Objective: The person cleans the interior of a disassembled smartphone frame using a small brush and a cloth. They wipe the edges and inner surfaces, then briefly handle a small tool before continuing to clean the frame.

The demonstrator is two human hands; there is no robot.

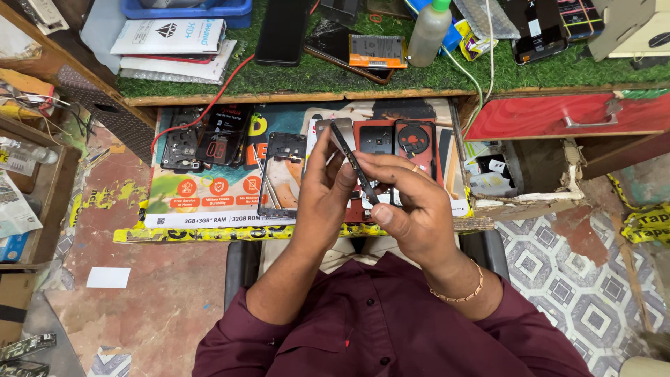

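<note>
Both my hands hold a thin dark phone frame (351, 158) edge-on, above a low shelf. My left hand (323, 195) grips it from the left with the fingers wrapped behind it. My right hand (412, 206) pinches its lower end, thumb pressed on the edge; a ring sits on one finger and a bracelet on the wrist. Beneath the hands lie phone parts on a printed poster (209, 202): an empty metal mid-frame (281, 174), a dark back cover (223, 136) and two red-orange back panels (412, 143).
A green turf worktop (293, 80) above carries phones, a white squeeze bottle (427, 31), boxes, a red wire and a white cable. A red drawer (558, 115) is at right, an open box of scraps (520, 174) below it. Wooden shelves stand at left.
</note>
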